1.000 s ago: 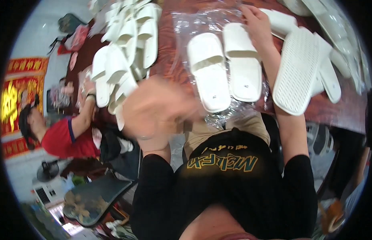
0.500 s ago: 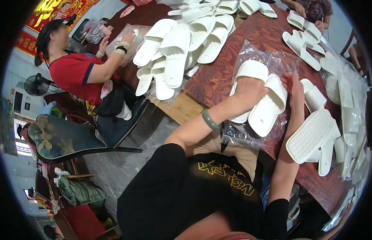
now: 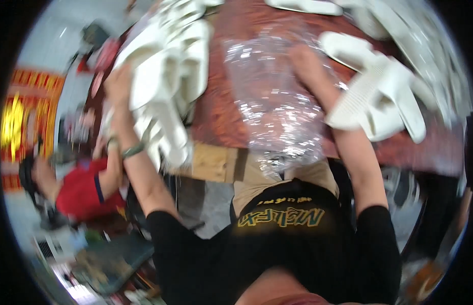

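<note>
Lying on the brown table (image 3: 216,114), a clear bag (image 3: 274,101) is set right in front of the lap (image 3: 251,185), likely so it can be reached by both hands. Clock places are counted from the bag's middle, with twelve away from the body. At one o'clock, the bag is touched by the right hand (image 3: 303,58); it may be pinned there so it does not slide, but how far the fingers are bent cannot be told. No slipper can be seen inside. At ten o'clock, white slippers (image 3: 193,48) are heaped high. Their outer side is met by the left hand (image 3: 118,84); because of blur, whether one is gripped or only touched cannot be told. At three o'clock, more slippers (image 3: 399,101) are laid crosswise, perhaps to save room.
</note>
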`<state>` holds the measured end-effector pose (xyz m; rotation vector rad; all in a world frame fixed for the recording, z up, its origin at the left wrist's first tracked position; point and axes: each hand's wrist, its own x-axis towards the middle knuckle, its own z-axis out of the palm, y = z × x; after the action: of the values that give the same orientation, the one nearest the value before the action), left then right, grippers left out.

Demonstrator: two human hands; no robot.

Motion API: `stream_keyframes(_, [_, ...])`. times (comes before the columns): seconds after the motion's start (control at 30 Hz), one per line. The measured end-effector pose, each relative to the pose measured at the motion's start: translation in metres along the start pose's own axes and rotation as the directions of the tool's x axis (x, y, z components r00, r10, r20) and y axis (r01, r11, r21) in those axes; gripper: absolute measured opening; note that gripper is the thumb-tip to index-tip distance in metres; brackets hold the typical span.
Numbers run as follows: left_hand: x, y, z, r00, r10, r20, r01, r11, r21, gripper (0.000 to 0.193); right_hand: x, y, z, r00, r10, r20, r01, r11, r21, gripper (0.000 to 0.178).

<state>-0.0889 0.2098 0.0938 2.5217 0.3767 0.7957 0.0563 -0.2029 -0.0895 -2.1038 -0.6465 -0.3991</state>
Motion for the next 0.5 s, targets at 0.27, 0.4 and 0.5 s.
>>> stream_keyframes(0.27, [-0.01, -0.089, 0.002, 0.988, -0.154, -0.032, 0.156, 0.929, 0.336, 0.044, -0.009, -0.021, 0.004, 0.888, -0.426, -0.175, 0.378, 0.892, -0.249, 0.013])
stream_keyframes(0.4, [-0.056, 0.068, 0.004, 0.949, -0.027, -0.313, 0.125, 0.947, 0.297, 0.04, -0.012, -0.029, -0.005, 0.916, -0.372, -0.148, 0.342, 0.919, -0.195, 0.012])
stream_keyframes(0.5, [-0.078, 0.145, 0.006, 0.935, 0.174, -0.308, -0.189, 0.982, -0.017, 0.02, -0.007, -0.039, -0.003, 0.928, -0.355, -0.11, 0.334, 0.927, -0.169, 0.012])
